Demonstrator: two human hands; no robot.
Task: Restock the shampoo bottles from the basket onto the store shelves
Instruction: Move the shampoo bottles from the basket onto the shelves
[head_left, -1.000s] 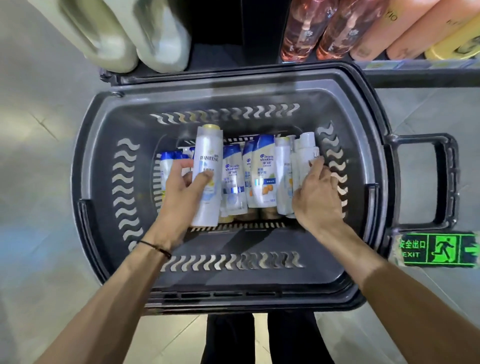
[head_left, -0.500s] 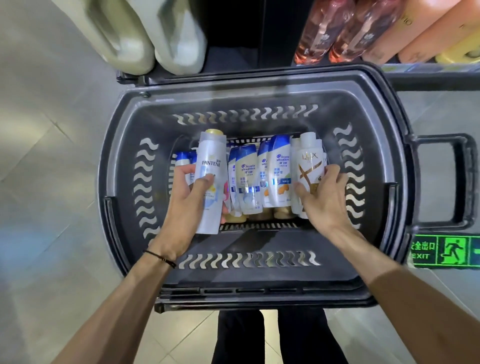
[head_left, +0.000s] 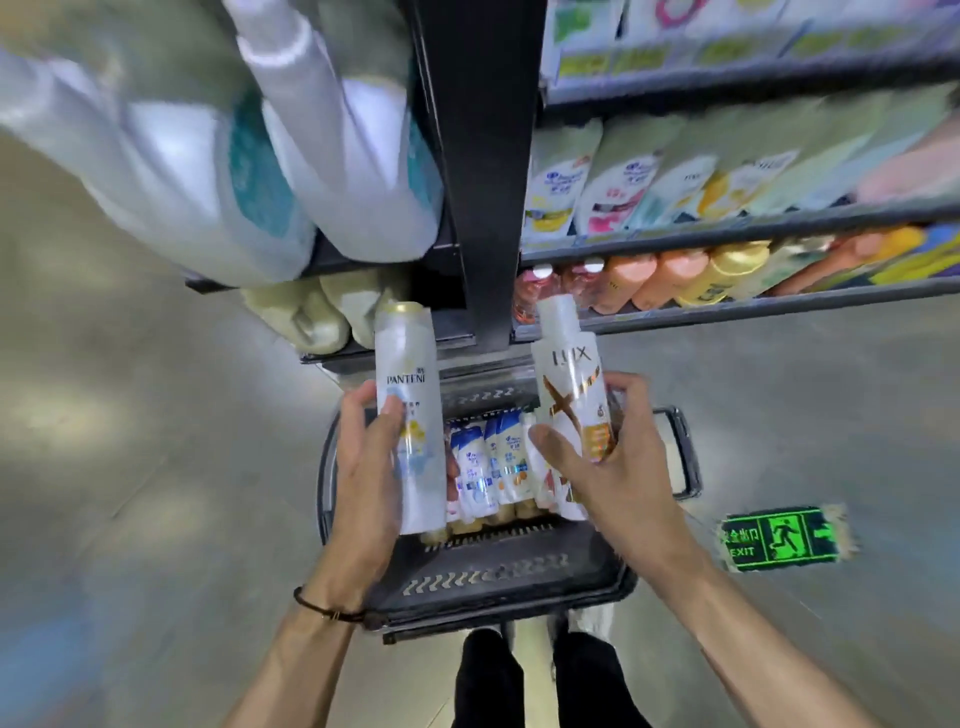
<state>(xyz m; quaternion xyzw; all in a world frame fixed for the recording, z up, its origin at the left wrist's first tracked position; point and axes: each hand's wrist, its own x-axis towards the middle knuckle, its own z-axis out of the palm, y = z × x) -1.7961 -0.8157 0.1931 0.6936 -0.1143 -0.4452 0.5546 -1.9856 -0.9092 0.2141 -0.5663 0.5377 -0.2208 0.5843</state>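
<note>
1 dark basket (head_left: 571, 545) on grey floor (head_left: 156, 467) (exit sign (head_left: 779, 538) beside)

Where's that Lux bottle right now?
In the head view, just right of centre: the right hand grips the Lux bottle above the basket, with the Pantene bottle in the left hand to its left.

We cannot read the smeared labels on the shelf bottles (head_left: 613, 192); the big jugs (head_left: 182, 171) run off the top edge; the packed bottles (head_left: 498, 462) in the basket (head_left: 498, 605) blur together.
</note>
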